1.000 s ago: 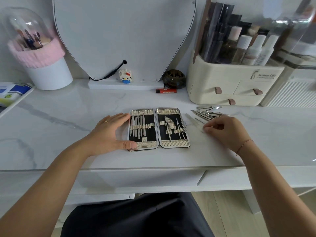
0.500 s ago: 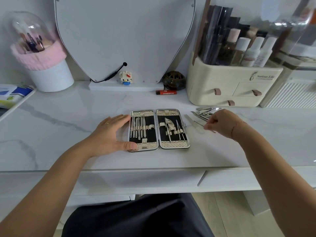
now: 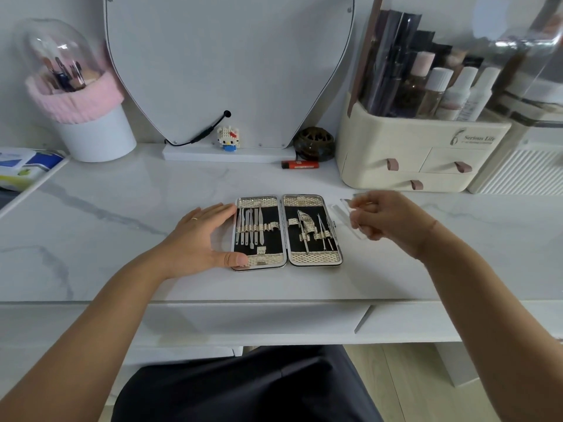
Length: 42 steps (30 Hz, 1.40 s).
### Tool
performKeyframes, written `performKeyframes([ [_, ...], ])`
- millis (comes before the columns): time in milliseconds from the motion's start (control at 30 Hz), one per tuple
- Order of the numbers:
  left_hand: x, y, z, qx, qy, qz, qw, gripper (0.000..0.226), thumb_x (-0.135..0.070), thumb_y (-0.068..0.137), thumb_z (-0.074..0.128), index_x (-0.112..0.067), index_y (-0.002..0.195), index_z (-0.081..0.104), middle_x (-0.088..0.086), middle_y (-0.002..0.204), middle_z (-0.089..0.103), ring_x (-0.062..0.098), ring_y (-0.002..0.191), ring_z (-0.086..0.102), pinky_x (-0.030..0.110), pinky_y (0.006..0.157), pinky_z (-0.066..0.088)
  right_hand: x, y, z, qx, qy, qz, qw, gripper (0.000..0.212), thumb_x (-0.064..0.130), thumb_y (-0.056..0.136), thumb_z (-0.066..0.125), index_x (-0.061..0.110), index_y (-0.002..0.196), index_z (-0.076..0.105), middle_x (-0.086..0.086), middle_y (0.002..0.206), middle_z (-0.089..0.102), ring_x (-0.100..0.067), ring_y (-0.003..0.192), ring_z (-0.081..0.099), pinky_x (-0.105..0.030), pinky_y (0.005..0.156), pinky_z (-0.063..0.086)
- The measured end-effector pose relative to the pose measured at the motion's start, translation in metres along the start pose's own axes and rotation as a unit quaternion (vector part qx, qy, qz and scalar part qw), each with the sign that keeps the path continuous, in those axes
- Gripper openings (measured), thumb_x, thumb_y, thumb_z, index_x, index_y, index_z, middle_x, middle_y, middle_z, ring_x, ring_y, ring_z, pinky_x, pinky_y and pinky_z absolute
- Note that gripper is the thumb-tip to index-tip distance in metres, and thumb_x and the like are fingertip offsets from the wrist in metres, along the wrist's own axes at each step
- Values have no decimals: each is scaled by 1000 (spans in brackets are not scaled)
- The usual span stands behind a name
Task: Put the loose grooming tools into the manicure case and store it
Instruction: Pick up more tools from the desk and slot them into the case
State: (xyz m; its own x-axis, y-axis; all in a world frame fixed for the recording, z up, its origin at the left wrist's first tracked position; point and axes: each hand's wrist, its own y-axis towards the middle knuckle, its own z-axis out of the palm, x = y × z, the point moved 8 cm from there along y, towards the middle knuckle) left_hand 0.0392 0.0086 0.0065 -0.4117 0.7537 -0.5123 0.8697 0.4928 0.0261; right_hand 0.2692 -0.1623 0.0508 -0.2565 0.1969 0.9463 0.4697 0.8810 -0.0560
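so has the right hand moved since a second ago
Yes. The right hand has gone from the desk in front of the loose tools to hovering over the pile, nearer the cream organizer, closed around a tool.

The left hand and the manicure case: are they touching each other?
Touching. The head view shows the left hand with its thumb lying on the bottom-left corner of the open manicure case.

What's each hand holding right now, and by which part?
Left hand holds nothing; it lies flat against the left edge of the open manicure case. Right hand is closed around loose metal tools; the exact grip point is hidden.
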Motion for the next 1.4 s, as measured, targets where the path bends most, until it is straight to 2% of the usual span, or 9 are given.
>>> performKeyframes([
  [133,0,0,0,0,1,0,1000,122,-94,46,44,-34,147,11,-15,154,15,-2,141,4,28,115,-3,-6,19,17,17,-31,7,999,51,-4,84,60,20,126,46,-12,59,60,-17,46,51,-29,50,42],
  [300,1,0,1,1,0,-1,1000,122,-94,47,44,-34,148,11,-13,155,15,-1,141,4,30,116,-2,1,34,21,-10,-47,-10,999,40,-6,84,59,4,122,53,-15,63,60,-15,48,58,-21,51,53],
  [467,2,0,1,0,2,1,1000,122,-95,46,43,-35,147,10,-14,154,16,0,142,4,32,116,-1,7,43,24,-49,-124,-36,990,31,4,81,67,8,111,57,-7,64,67,-7,50,61,-20,56,50],
  [567,2,1,1,-1,3,3,1000,122,-96,46,42,-36,147,10,-14,154,16,1,142,5,32,116,-1,12,45,23,-72,-184,-64,978,29,10,79,70,14,107,60,-1,68,69,-11,64,63,-18,64,45],
  [767,2,1,1,0,2,1,1000,123,-96,45,42,-34,148,10,-15,154,15,-1,141,4,30,116,-2,12,42,26,-60,-203,-69,975,25,10,78,71,14,101,65,-7,73,71,-11,62,60,-10,60,42],
  [900,1,0,0,-3,-2,4,1000,121,-96,45,42,-36,146,11,-16,153,16,-1,141,6,28,115,-2,10,39,27,-52,-215,-53,974,21,11,77,72,12,97,66,-8,74,68,-15,61,57,-19,61,46],
  [1100,2,1,0,-8,2,5,1000,122,-96,45,41,-34,147,12,-13,154,18,2,142,7,33,117,0,6,33,30,-55,-277,-64,957,10,19,77,73,14,85,72,4,62,54,-7,56,46,-18,57,38],
  [1267,3,1,0,-7,4,0,1000,125,-96,44,41,-30,148,16,-12,155,18,1,142,7,31,117,0,3,25,26,-52,-300,-68,950,12,24,85,63,21,90,74,-3,85,71,-15,72,60,-28,72,49],
  [1400,2,1,0,-5,6,-1,1000,126,-96,44,40,-29,148,15,-11,155,17,0,141,6,28,115,-2,11,16,29,-28,-361,-100,927,23,23,92,53,21,106,71,17,75,59,0,64,48,-6,59,33],
])
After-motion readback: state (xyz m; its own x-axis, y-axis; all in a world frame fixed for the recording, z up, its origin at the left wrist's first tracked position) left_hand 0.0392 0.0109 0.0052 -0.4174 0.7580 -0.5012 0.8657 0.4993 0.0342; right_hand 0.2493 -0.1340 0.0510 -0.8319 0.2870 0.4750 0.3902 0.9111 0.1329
